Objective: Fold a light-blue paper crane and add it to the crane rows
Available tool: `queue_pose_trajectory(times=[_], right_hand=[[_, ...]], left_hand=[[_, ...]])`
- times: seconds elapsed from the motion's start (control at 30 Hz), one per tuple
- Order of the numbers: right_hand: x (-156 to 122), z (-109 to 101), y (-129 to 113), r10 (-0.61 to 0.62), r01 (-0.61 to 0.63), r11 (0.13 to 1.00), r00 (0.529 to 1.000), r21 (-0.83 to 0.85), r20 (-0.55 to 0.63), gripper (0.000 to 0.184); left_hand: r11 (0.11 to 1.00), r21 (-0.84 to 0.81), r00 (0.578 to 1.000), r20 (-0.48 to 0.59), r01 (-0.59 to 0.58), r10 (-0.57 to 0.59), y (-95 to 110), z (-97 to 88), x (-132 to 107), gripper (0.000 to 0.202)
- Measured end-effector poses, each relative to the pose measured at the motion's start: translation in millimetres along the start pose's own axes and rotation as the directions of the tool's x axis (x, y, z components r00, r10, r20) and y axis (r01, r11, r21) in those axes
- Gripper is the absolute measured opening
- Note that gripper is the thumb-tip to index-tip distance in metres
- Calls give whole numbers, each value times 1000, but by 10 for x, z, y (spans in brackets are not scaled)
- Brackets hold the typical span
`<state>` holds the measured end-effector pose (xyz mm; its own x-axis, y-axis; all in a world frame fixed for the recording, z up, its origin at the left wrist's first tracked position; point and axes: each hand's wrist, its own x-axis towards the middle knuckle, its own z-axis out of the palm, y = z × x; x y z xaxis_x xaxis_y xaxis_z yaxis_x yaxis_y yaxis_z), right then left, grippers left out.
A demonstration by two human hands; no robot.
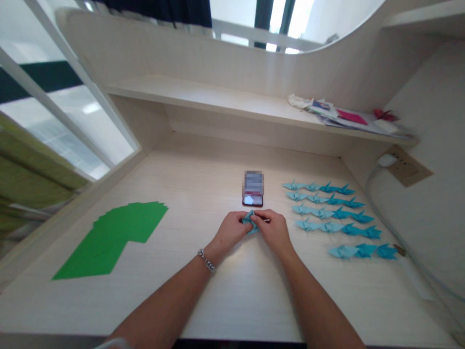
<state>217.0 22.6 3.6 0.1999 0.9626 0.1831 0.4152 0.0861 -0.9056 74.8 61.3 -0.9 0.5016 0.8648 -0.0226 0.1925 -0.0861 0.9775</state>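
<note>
Between my two hands is a small folded piece of light blue paper [250, 220], held just above the desk's middle. My left hand [232, 229], with a chain bracelet [207, 261] on its wrist, pinches the paper from the left. From the right, my right hand [271, 227] grips the same paper, its fingers bent close together. Part of the paper is hidden behind the fingers. Right beyond the hands lies a phone [253, 199], its upper part blurred. To the right, several blue folded paper cranes [339, 213] lie in rows, lighter ones on the left, darker on the right.
A fan of green paper sheets [112, 237] is spread on the desk's left. Above the back runs a shelf [218, 99] bearing papers [337, 115] at its right. A white cable [385, 218] drops from a wall socket [409, 167] along the desk's right side.
</note>
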Motion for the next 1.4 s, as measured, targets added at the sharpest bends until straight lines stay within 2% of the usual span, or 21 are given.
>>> queue_pose_trajectory(times=[0.27, 0.4, 0.8, 1.0, 1.17, 1.4], right_hand=[[13, -15, 2, 40, -40, 999, 999, 33, -22, 14], [20, -23, 20, 39, -40, 997, 999, 60, 16, 16], [17, -34, -4, 25, -24, 1000, 1000, 19, -14, 12], [35, -61, 0, 42, -45, 997, 998, 61, 41, 16], [31, -73, -3, 37, -38, 998, 999, 55, 28, 12], [23, -70, -47, 25, -25, 997, 1000, 76, 6, 14]], left_hand=[[999, 35, 1000, -13, -23, 23, 14, 15, -6, 24], [998, 39, 999, -19, -39, 40, 19, 10, -12, 23], [995, 99, 1000, 14, -28, 26, -6, 2, -15, 21], [991, 136, 1000, 11, -4, 2, 32, 2, -30, 21], [984, 176, 998, 67, -26, 15, 39, -14, -29, 20], [989, 150, 998, 68, 10, -20, 38, -9, -38, 21]])
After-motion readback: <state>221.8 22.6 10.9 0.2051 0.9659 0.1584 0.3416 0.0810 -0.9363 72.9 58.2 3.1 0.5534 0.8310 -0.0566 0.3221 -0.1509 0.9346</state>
